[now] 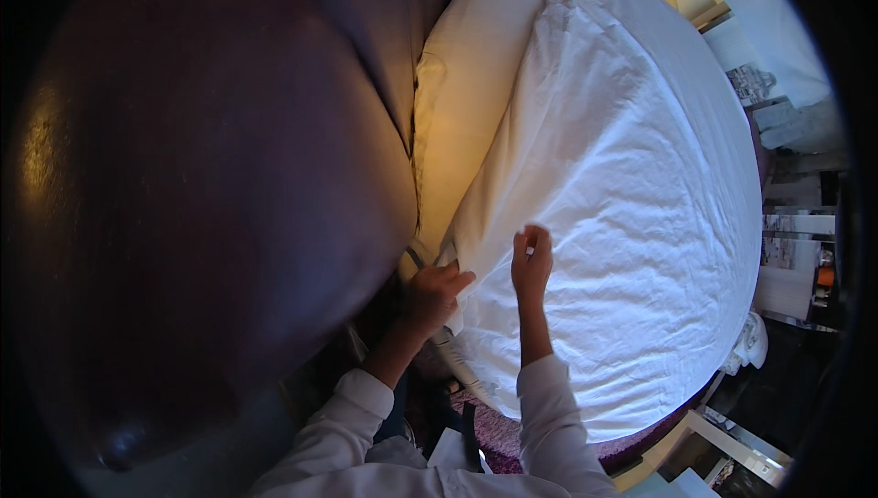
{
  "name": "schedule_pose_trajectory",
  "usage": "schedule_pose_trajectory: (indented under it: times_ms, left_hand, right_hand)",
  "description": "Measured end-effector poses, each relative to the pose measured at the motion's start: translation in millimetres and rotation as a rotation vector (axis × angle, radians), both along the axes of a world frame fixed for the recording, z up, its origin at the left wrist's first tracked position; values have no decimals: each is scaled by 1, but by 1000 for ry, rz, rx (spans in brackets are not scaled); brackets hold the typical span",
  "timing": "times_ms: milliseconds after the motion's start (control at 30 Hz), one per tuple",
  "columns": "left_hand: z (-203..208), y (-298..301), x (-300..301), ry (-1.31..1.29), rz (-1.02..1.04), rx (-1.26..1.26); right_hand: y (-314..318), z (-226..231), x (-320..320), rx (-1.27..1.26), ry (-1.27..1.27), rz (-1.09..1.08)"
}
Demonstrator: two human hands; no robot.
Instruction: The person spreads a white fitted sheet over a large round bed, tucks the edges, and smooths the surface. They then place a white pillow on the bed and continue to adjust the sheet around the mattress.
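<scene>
One left hand (pixel 433 294), one right hand (pixel 531 267); two sleeves (pixel 555 411); one sheet (pixel 640 251).

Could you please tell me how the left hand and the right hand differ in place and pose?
The left hand is by the edge of the white sheet, near the dark brown surface; the right hand is farther in, over the sheet. The left hand points a finger rightward; the right hand's fingers curl toward the thumb. Both hands are bare.

The left hand (pixel 433 297) is positioned at the edge of the wrinkled white sheet (pixel 631 196), near the dark brown padded panel (pixel 219 178), while the right hand (pixel 532 260), fingers curled, is located over the sheet, above purple carpet (pixel 494 429).
</scene>
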State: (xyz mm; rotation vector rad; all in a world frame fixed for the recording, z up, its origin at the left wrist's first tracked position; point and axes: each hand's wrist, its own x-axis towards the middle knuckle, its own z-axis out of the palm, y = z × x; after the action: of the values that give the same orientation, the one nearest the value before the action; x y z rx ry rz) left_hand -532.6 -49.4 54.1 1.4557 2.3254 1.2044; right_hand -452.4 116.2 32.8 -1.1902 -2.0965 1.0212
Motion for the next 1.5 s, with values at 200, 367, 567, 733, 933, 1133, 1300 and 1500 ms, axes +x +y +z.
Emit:
schedule_pose_trajectory:
  times_ms: [200, 367, 567, 733, 933, 1133, 1300, 1500]
  left_hand:
    - [-22, 12, 30, 64, -274, 18]
    - [-21, 14, 32, 72, -406, -157]
    - [-35, 31, 45, -32, -481, -248]
    - [-53, 26, 55, -263, -405, -187]
    - [-59, 31, 61, -229, -483, -315]
    - [-66, 36, 69, -324, -443, -163]
    - [-54, 21, 67, -664, -184, -126]
    - [-83, 3, 63, -748, 274, -22]
  right_hand:
    - [29, 10, -92, 450, -409, 354]
    - [70, -52, -93, 535, -756, 344]
    - [103, -88, -65, 270, -813, 255]
    - [103, -77, -67, 103, -590, 197]
    - [37, -35, -66, 344, -790, 726]
    - [64, -73, -50, -90, -632, 436]
    - [45, -31, -78, 147, -365, 470]
    - [23, 52, -137, -863, 513, 333]
